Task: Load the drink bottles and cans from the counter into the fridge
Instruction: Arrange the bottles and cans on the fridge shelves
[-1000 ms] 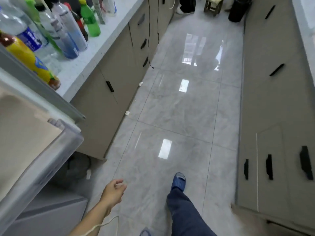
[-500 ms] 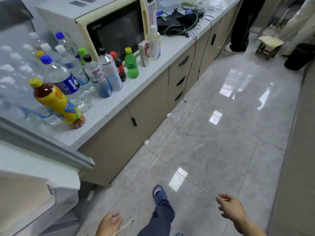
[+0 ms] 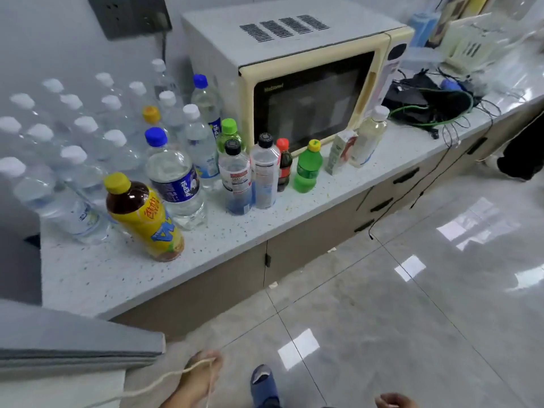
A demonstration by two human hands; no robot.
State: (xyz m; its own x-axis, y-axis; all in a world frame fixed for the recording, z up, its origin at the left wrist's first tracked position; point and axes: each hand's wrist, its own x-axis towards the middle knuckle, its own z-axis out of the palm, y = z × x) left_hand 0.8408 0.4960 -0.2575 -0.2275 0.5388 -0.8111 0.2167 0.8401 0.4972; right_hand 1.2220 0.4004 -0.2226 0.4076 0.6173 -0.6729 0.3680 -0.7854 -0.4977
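Many drink bottles stand on the speckled white counter (image 3: pixel 103 278). Nearest the front edge is a tea bottle (image 3: pixel 144 219) with a yellow cap and label. Behind it is a blue-capped Pepsi water bottle (image 3: pixel 173 178). To the right are two clear black-capped bottles (image 3: pixel 237 181), a small red-capped cola bottle (image 3: pixel 284 166) and a green bottle (image 3: pixel 307 169). A block of white-capped water bottles (image 3: pixel 73 148) fills the back left. My left hand (image 3: pixel 203 375) hangs low and blurred, holding nothing, with a pale cord across it. My right hand (image 3: pixel 394 401) shows at the bottom edge, empty. The grey fridge door (image 3: pixel 73 343) juts in lower left.
A cream microwave (image 3: pixel 309 83) stands behind the bottles. Next to it are a small carton (image 3: pixel 338 154), a pale white-capped bottle (image 3: pixel 369 136) and a tangle of cables (image 3: pixel 426 104). Below the counter are beige cabinets (image 3: pixel 309 245) and a glossy grey tile floor (image 3: pixel 382 304). My blue slipper (image 3: pixel 263 384) is near the bottom.
My view has swung up from the floor onto the counter and moved closer to the bottles. Both hands have dropped lower in the frame and still hold nothing.
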